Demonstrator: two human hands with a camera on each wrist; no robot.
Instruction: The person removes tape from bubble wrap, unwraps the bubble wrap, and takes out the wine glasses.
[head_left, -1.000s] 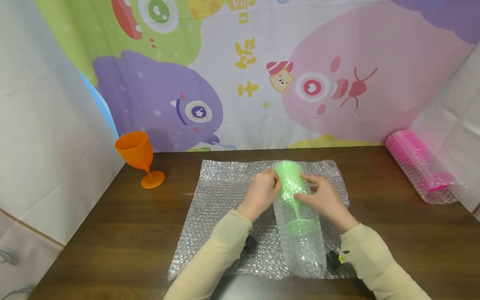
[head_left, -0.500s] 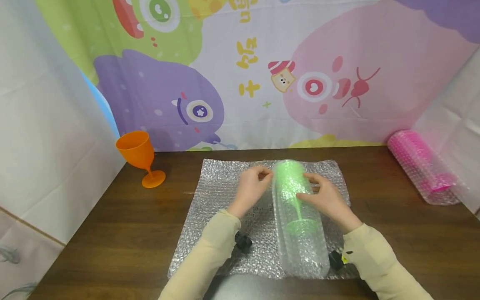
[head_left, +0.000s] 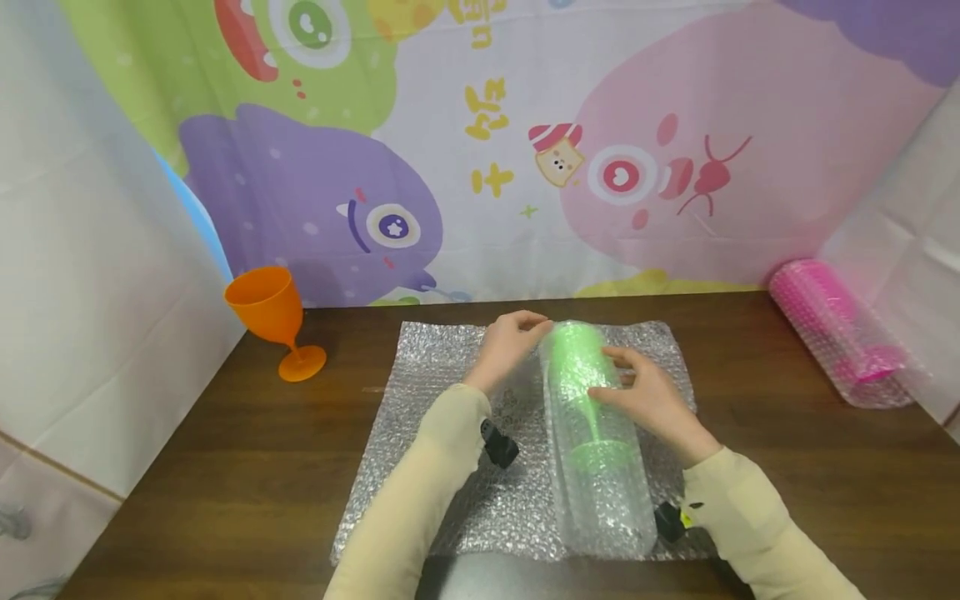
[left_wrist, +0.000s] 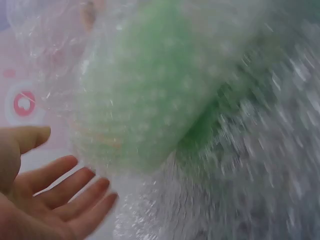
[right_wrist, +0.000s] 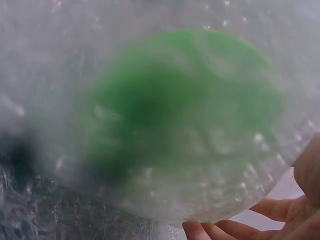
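Observation:
A green plastic goblet lies rolled in clear bubble wrap, its cup end toward the back. My right hand holds the roll from the right side, thumb on top near the stem and fingers round the cup part. At the roll's upper left corner is my left hand, fingertips right by the wrap's edge. The left wrist view shows that hand's fingers spread and loosely bent beside the wrapped cup. Beneath the roll is a flat bubble wrap sheet.
An orange goblet stands unwrapped at the back left of the wooden table. A pink goblet rolled in bubble wrap lies at the far right. A cartoon curtain hangs behind the table.
My left hand has come off the roll's left side, passed leftward, and moved up to the roll's upper corner. My right hand keeps its hold in the same place.

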